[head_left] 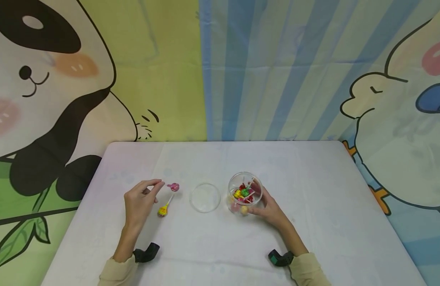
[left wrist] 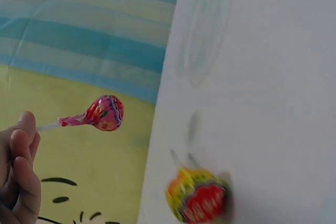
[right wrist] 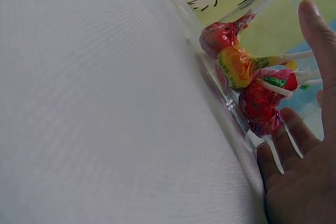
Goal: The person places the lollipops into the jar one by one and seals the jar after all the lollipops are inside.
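My left hand point(head_left: 139, 202) pinches a pink-wrapped lollipop point(head_left: 174, 187) by the end of its white stick, above the table. In the left wrist view the wrapped head of this lollipop point(left wrist: 107, 113) points away from the fingertips. Just below it, a yellow-and-red lollipop point(head_left: 163, 210) lies on the table. On the right, my right hand point(head_left: 271, 210) grips the side of a clear round jar point(head_left: 245, 173), which stands uncovered. Several lollipops point(right wrist: 236, 66) in red, yellow and green wrappers are inside, some sticks pointing up. The right thumb and fingers lie against its wall.
Between the hands a clear round lid point(head_left: 205, 197) lies flat on the white table point(head_left: 313, 171). A cartoon-printed cloth point(head_left: 241, 71) hangs behind the table's far edge. Each wrist wears a black camera, the left one point(head_left: 146, 253) near the sleeve.
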`<state>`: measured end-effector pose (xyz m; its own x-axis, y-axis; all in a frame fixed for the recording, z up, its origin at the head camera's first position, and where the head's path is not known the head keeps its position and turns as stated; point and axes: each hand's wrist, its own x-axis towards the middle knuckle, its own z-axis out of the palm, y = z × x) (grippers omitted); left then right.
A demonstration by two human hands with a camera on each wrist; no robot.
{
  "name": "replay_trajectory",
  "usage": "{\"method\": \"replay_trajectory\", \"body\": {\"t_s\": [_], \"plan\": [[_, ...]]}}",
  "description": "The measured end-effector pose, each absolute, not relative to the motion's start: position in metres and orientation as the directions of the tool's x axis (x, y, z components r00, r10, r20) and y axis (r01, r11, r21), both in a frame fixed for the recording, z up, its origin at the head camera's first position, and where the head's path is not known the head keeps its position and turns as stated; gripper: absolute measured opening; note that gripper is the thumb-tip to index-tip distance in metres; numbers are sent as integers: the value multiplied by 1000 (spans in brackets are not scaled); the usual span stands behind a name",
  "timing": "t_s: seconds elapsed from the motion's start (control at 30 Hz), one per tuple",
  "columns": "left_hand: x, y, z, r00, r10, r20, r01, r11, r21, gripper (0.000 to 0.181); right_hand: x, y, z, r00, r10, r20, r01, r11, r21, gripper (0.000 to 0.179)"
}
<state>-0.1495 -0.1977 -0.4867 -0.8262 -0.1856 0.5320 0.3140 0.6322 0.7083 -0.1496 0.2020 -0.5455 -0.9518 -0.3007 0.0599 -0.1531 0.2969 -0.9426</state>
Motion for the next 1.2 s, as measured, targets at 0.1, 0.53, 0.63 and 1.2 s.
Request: {"method": "replay_trajectory", "body": {"t_s": [0.1, 0.53, 0.63, 1.2], "plan": [[-151, -184, -472, -808, -168, 565, 398, 553, 733, 17, -150, 202, -546, -951, -302, 59, -153, 296, -943, 96], [-163, -101, -427, -829, -17, 559, 536, 261, 803, 9, -149, 204, -544, -953, -296, 61, -152, 296, -943, 96], [-167, -79, -422, -808, 68, 585, 584, 217, 782, 9, -150, 203, -544, -950, -304, 73, -163, 284, -945, 96], [-186, -25, -455, -797, 439, 414, 600, 503, 622, 10, -149, 203, -546, -946, -304, 110, -208, 312, -927, 96]]}}
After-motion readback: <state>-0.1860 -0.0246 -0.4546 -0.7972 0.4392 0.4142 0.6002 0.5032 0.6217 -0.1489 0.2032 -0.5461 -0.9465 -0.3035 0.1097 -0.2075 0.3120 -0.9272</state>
